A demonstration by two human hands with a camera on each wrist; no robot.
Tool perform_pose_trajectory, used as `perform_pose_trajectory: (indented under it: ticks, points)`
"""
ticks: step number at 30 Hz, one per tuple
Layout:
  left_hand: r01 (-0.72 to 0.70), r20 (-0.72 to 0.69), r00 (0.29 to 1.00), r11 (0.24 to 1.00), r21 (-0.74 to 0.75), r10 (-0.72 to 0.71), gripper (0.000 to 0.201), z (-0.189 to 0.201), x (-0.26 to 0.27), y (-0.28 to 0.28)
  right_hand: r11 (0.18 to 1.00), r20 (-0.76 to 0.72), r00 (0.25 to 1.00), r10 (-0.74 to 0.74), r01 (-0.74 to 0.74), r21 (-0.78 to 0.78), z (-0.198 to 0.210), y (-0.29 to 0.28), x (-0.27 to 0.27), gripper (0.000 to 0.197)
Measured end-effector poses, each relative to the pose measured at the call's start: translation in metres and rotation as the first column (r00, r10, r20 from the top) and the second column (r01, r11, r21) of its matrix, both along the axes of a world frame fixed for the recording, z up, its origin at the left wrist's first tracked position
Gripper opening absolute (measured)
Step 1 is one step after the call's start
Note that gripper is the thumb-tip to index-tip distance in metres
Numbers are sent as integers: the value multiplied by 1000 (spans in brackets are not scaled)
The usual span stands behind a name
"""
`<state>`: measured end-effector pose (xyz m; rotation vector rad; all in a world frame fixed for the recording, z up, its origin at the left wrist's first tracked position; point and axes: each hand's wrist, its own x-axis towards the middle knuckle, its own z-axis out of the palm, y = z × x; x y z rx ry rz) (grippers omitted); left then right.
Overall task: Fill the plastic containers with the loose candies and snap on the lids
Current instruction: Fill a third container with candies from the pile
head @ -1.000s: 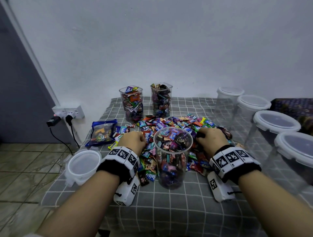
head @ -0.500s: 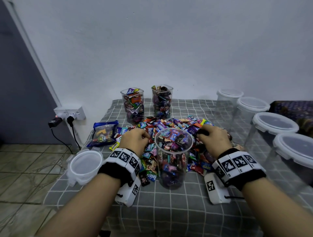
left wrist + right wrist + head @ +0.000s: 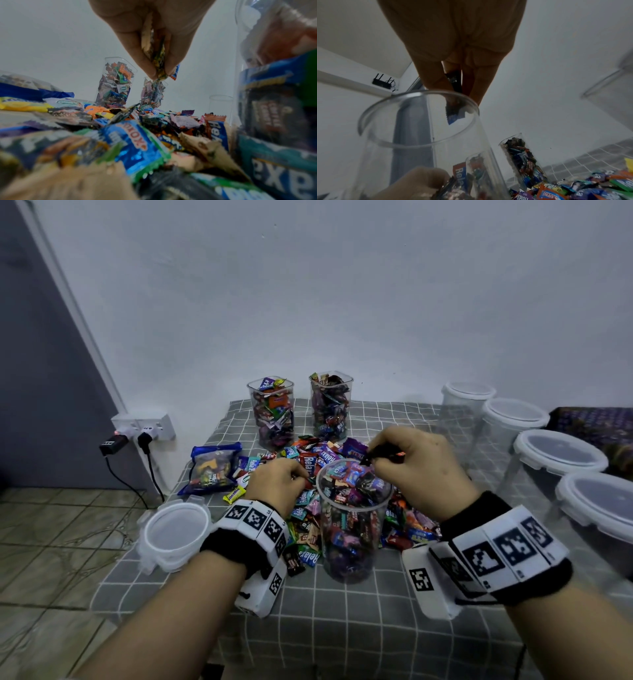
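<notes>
One open container [image 3: 352,529], nearly full, stands on the checked cloth [image 3: 342,628] in front of the candy pile [image 3: 318,460]. Right hand [image 3: 418,470] above its rim, fingertips pinching dark wrapped candies [image 3: 383,455]. Left hand [image 3: 277,484] low over the pile beside it, fingers pinched on a few wrappers [image 3: 158,65].

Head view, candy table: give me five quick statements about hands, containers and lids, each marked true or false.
1. The right hand pinches dark wrapped candies above the front container. True.
2. The front container has its lid snapped on. False: its mouth is open.
3. The left hand lies flat and empty. False: its fingers pinch candies from the pile.
4. Two filled containers stand at the back without lids. True.
5. The loose lid lies at the table's right edge. False: left edge.
</notes>
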<state>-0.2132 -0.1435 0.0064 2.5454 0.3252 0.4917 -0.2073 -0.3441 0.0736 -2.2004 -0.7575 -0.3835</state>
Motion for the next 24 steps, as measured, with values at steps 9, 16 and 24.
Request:
perform_pose_trajectory:
  ticks: [9, 16, 24]
  points:
    - [50, 159, 987, 990, -130, -29, 11, 7, -11, 1, 992, -79, 994, 76, -67, 111, -13, -3, -7, 29]
    - [171, 388, 920, 947, -272, -54, 14, 42, -18, -6, 961, -468, 840, 274, -216, 175, -28, -12, -4, 91]
    - [422, 445, 855, 858, -293, -268, 26, 57, -27, -41, 943, -501, 804, 319, -219, 249, -38, -9, 0, 101]
